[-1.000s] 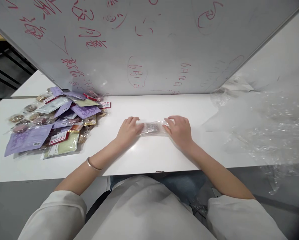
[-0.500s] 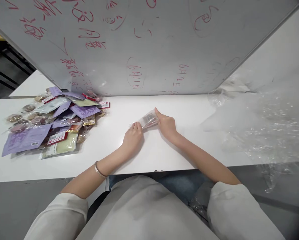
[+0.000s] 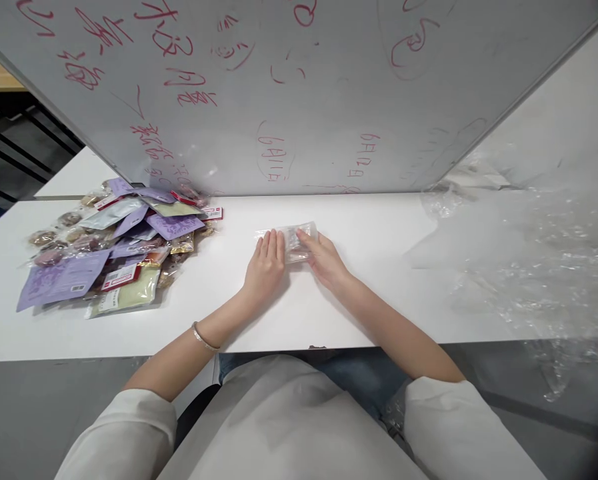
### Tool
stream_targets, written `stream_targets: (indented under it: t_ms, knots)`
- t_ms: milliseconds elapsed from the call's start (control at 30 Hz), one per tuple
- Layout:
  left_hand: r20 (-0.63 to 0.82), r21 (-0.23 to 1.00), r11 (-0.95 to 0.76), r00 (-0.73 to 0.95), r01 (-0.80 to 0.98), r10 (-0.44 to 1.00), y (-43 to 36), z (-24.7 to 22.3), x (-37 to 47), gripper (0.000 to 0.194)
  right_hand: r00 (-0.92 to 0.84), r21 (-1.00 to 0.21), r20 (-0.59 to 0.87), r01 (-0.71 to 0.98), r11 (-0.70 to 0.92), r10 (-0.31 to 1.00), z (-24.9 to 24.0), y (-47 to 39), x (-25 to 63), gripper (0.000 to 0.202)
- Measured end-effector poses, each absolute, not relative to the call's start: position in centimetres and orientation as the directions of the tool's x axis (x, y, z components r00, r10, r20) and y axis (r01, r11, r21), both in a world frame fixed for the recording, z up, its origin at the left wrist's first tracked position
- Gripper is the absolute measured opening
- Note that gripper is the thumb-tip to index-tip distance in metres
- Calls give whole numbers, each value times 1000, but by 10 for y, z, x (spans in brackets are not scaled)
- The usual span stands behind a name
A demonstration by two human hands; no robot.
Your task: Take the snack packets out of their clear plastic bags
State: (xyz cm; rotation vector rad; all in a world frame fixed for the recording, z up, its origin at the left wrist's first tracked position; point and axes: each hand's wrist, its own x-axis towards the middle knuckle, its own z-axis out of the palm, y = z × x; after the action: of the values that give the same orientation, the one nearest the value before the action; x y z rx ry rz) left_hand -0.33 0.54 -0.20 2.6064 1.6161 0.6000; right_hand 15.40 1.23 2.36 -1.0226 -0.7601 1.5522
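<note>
A small clear plastic packet lies low over the white table in front of me, with some pale grey marking showing through it; its contents I cannot make out. My left hand rests on its left part, fingers stretched flat side by side, and a bit of film sticks out beyond them. At the packet's right end, my right hand grips it, thumb on top and the other fingers mostly hidden beneath. Both hands are close together, and they cover part of the packet.
To the left is a heap of packaged goods, among them a purple pouch and a green pouch. Crumpled clear plastic film covers the table's right side and hangs over the front edge. Behind stands a whiteboard with red writing.
The packet has turned from a slant to nearly level. My right hand's forefinger no longer points along its end; the thumb now presses on top. My left fingers have straightened over it.
</note>
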Motion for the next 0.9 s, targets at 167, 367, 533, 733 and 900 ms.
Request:
stream_targets:
  t_ms: [167,367,533,733,900]
  knots:
    - [345,326,-454,342,829,874,10,12,12,55,143,-847,-218,-519,-114,966,23,8,148,40]
    - [158,602,-323,287,730,945,26,40,36,63,160,-802,-182,-595,-52,970,18,20,167,43]
    - [121,933,-241,398,267,909,30,45,49,60,186,-839,-93,-544,24,978,24,27,177,43]
    - [62,959,-119,219,258,974,25,35,53,44,120,-949,-70,-314,-29,990,29,15,196,46]
    - [1,887,-127,274,444,962,17,21,32,51,704,-995,102,76,67,703,33,59,316,44]
